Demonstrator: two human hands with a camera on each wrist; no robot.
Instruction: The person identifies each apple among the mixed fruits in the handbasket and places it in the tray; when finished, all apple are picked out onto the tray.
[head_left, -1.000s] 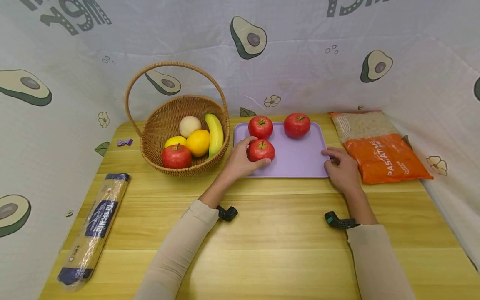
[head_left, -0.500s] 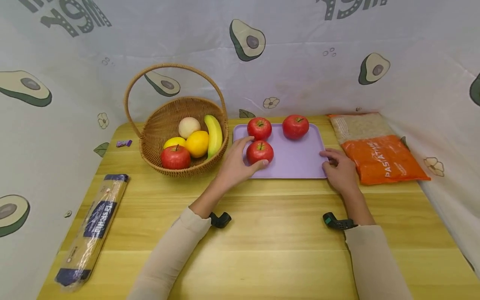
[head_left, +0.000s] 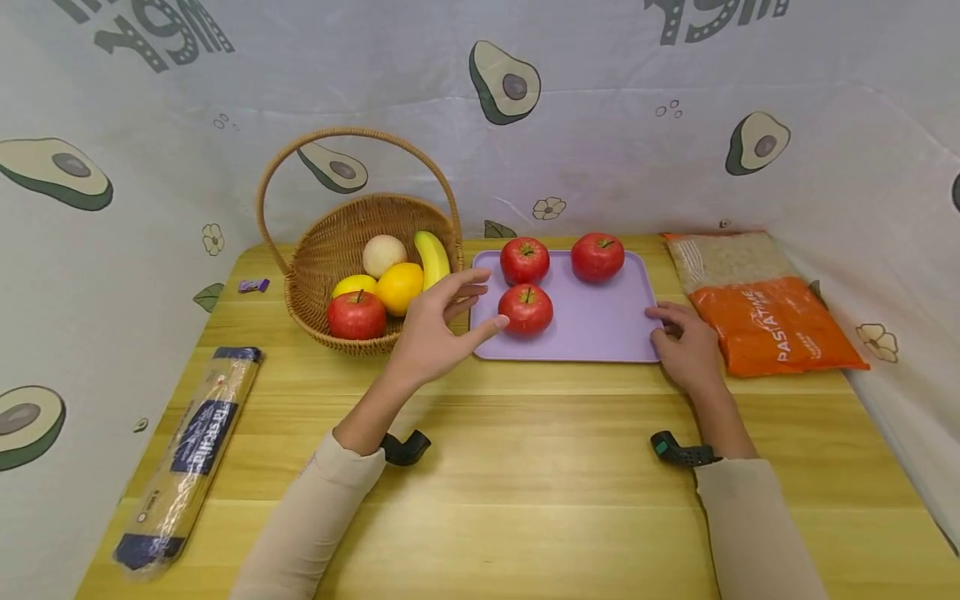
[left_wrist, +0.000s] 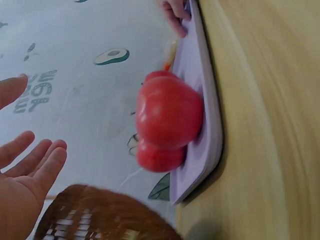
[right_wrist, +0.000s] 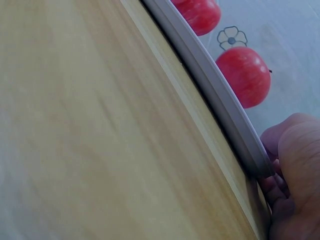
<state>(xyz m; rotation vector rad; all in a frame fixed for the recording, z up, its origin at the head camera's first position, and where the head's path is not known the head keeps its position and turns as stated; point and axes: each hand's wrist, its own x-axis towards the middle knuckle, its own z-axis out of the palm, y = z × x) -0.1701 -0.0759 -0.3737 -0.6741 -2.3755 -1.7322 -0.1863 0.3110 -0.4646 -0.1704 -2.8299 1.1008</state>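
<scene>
My left hand [head_left: 433, 335] hovers between the wicker basket [head_left: 324, 237] and the lilac tray [head_left: 600, 321], fingers spread and holding nothing. Three red apples rest on the tray: a front-left apple [head_left: 527, 312] just right of my left thumb, a back-left apple [head_left: 524, 261], and a back-right apple [head_left: 597, 257]. At the tray's right edge, my right hand [head_left: 686, 343] pinches the rim. In the right wrist view its thumb [right_wrist: 280, 132] lies over the rim, with fingers below. The left wrist view shows the left hand [left_wrist: 25, 190] apart from the apples.
The basket holds a red apple [head_left: 357, 315], an orange fruit [head_left: 400, 287], a lemon [head_left: 354, 287], a pale round fruit [head_left: 384, 253] and a banana [head_left: 432, 258]. A pasta bag [head_left: 776, 325] lies right, a long noodle pack [head_left: 191, 454] left, near a small purple-wrapped sweet [head_left: 253, 285].
My left hand has let go of the front-left apple and drawn back left toward the basket, its fingers opening. The apple stays on the tray. My right hand keeps its place at the rim.
</scene>
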